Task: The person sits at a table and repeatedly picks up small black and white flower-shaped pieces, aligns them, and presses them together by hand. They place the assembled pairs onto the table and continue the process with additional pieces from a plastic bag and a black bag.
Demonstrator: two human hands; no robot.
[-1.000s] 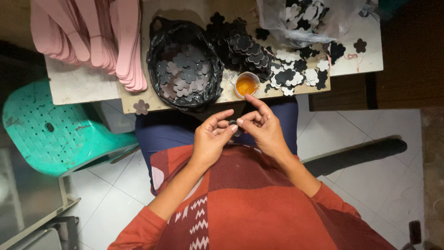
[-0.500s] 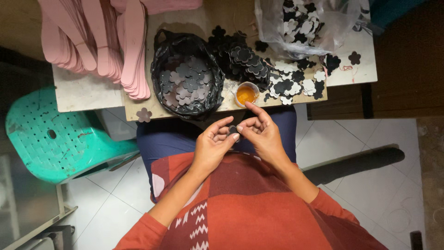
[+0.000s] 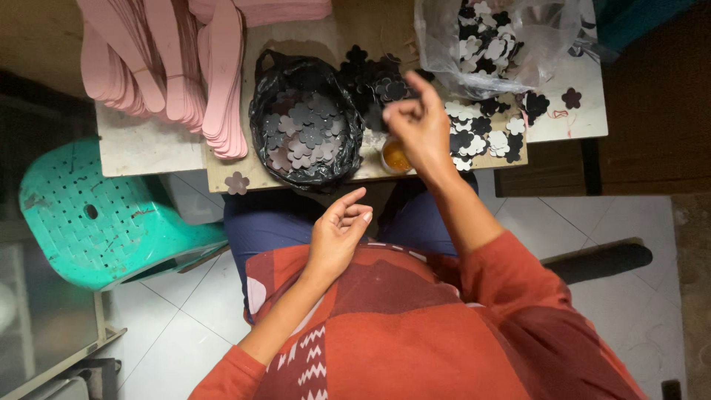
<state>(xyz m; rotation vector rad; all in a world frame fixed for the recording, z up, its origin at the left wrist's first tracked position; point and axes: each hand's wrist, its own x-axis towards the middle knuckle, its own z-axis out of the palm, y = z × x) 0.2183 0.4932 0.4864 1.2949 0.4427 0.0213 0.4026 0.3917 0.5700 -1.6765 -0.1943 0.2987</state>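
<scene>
Watching the head cam feed here. The right hand (image 3: 418, 126) is up over the middle of the table, fingers bunched with the index poking upward. I honestly can't tell if there's a tiny piece pinched in there or not, it's too blurry. It hangs just above the loose pile of dark flower cutouts (image 3: 474, 137) and right beside the small cup of amber glue (image 3: 396, 157) at the table's front edge.

The left hand (image 3: 337, 237) sits lower, mid-frame over the lap, palm up, fingers loosely curled and holding nothing that I can see.

Left of the right hand there's a black bag (image 3: 304, 122) full of greyish flower shapes. A clear plastic bag (image 3: 496, 41) with more black and white flowers takes the upper right. Pink sole-shaped pieces (image 3: 170, 67) are stacked across the upper left, one stray flower (image 3: 237, 183) lies on the table's lower edge, and a teal plastic stool (image 3: 111, 215) stands at the left.

My take on doing this bit well: lift one flower at a time by its edge from the loose pile, keep the wrist clear of the glue cup so it doesn't tip, and bring the piece down to the waiting hand instead of working in mid-air.
</scene>
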